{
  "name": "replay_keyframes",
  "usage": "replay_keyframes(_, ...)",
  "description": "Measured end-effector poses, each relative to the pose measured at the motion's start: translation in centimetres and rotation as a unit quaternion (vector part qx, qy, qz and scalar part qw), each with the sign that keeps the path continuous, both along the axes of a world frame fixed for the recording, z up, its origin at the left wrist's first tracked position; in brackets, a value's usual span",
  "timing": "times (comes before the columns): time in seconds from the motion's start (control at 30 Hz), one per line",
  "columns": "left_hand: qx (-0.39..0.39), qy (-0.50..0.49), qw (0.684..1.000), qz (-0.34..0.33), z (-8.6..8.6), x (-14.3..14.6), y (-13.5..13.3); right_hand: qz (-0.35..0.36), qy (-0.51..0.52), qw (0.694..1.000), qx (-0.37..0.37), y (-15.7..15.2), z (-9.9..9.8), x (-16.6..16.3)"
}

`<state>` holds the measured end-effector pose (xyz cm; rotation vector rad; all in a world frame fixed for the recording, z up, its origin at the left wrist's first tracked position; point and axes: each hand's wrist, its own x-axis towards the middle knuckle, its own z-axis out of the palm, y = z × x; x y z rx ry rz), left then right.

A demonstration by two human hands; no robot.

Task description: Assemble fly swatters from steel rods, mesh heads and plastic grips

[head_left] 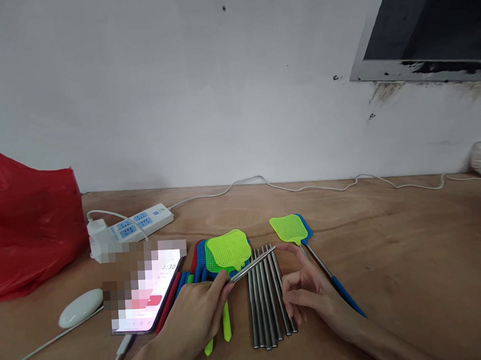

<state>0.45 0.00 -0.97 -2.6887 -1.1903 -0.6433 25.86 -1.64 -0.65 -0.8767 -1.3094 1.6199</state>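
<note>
My left hand (197, 316) pinches one metal rod (253, 264) and holds it slanted above the table, its tip pointing up to the right. Beneath it lies a row of several metal rods (267, 302) side by side. My right hand (311, 294) hovers just right of the rods with the index finger stretched toward the rod's tip and the other fingers curled; nothing is in it. A stack of fly-swatter heads (226, 250), green on top with blue and red below, lies left of the rods. Assembled swatters (291, 228) with blue handles lie to the right.
A phone (150, 297) with a lit screen lies at the left, next to a white oval device (81, 307) on a cable. A white power strip (132, 226) and a red plastic bag (25, 223) sit further left. A white cable (305, 187) runs along the wall.
</note>
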Motion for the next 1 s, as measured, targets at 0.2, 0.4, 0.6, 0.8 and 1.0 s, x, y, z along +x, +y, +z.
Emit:
replay_keyframes(0.2, -0.059, -0.025, 0.998, -0.014, -0.1, -0.2, -0.1, -0.091, 0.010, 0.996, 0.018, 0.7, 0.1, -0.1)
replay_keyframes(0.4, -0.093, -0.035, 0.994, -0.044, 0.8, -0.1, -0.4, -0.128, 0.000, 0.991, 0.032, 1.2, 0.0, -0.4)
replay_keyframes(0.6, -0.128, -0.005, 0.988, -0.088, 1.9, 0.2, -1.0, -0.124, 0.031, 0.992, 0.007, 1.2, -0.6, -0.5)
replay_keyframes(0.8, -0.126, -0.037, 0.986, -0.103, 2.1, 0.3, -0.9, -0.305, 0.007, 0.952, 0.029, 2.6, 0.4, 1.7)
replay_keyframes(1.0, -0.126, -0.011, 0.985, -0.119, 1.8, 0.7, -0.9, -0.263, -0.144, 0.953, 0.045, 3.8, 0.4, 2.9)
